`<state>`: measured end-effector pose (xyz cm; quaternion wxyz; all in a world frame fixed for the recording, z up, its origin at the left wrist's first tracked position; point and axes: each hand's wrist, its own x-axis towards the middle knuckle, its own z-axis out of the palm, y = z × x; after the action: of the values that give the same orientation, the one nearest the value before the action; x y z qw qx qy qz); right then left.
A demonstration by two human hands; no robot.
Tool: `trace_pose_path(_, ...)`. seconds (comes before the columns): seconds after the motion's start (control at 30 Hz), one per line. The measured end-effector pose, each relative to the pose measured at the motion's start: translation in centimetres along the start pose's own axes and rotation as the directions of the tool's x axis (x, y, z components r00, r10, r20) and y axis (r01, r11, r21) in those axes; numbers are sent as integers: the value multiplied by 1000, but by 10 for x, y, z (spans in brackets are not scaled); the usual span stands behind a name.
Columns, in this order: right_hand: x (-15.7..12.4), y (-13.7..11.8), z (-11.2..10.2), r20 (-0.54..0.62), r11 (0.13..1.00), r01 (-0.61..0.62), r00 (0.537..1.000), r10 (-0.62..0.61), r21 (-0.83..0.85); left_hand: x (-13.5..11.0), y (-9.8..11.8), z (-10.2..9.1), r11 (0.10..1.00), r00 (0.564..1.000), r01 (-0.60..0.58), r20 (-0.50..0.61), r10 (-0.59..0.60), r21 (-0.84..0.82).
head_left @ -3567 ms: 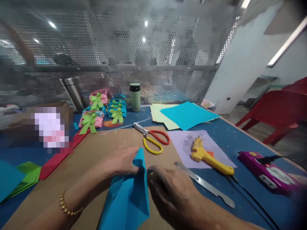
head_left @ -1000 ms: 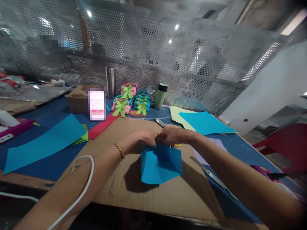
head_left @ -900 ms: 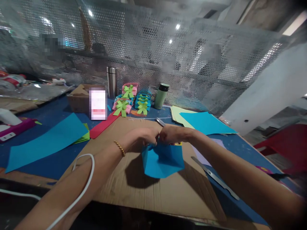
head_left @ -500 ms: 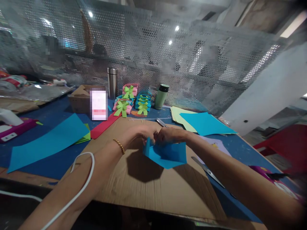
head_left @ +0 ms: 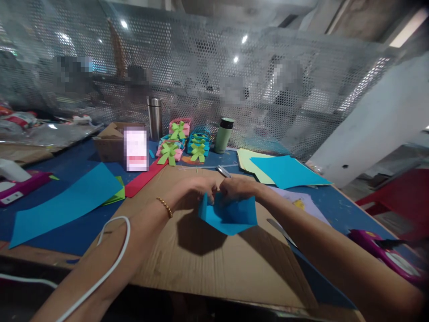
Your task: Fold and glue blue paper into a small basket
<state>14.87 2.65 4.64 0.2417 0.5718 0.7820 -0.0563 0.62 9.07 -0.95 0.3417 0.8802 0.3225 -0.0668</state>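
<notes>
A folded piece of blue paper, its sides bent up like a shallow box, is held just over the cardboard sheet and casts a shadow there. My left hand is closed on its far left edge, fingertips curled over the paper. Close beside it, my right hand grips the far side, its fingers partly hidden behind the knuckles. A pair of scissors lies just beyond my hands. The blade of another cutting tool shows beneath my right forearm.
Small paper baskets with green bows stand at the back, near a green tumbler and a steel flask. Blue sheets lie right, another blue sheet left. A white cable crosses my left forearm.
My hands have drawn slightly apart along the far edge of the blue paper, still holding it. The paper stays in nearly the same place; the view has shifted a little.
</notes>
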Motion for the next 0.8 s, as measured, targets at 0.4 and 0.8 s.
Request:
trace_pose_path(0.4,5,4,-1,5,999,19,1000,-19,-35,-7,3,-3,1000,1000,-2,6,2,-27)
trace_pose_path(0.8,-6,-3,-6,-44,999,-28,999,27,-18,9,-6,8,1000,999,-11,-40,12,28)
